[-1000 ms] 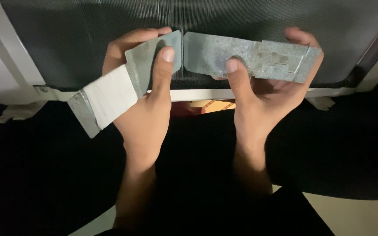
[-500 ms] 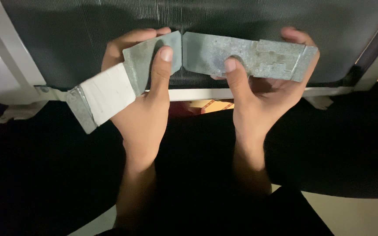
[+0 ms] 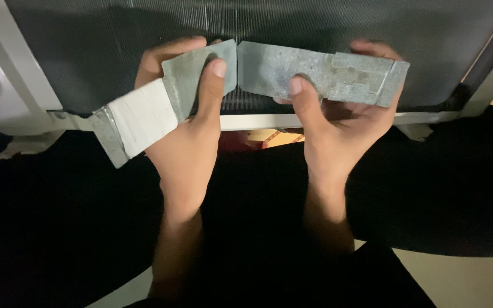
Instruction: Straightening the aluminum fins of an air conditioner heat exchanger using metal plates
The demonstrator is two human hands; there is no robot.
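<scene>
Both hands raised in front of a dark mesh panel set in a white frame.

Left hand: closed on the left metal strip, thumb pressed flat across its front face, fingers curled behind the top edge. Strip grey, dull, tilted down toward the outer side of the hand. White label wrapped around the strip just outside the thumb: plain rectangular band, no markings legible. Bare grey end sticking out below and beyond the label.

Right hand: closed on the right metal strip, thumb on the front near the inner end, fingers behind and over the far end. Strip near level, mottled grey, with a folded or overlapped section at the end farthest from the thumb. No label on this piece.

State of work, as judged: inner ends of the two strips brought together between the thumbs, close, a thin dark gap visible; cannot tell whether touching at any point. Not joined, not aligned in one line: left one angled, right one flat. Lining up and closing the gap apparently left.

Below the wrists: black fabric, pale floor at the lower corner.
</scene>
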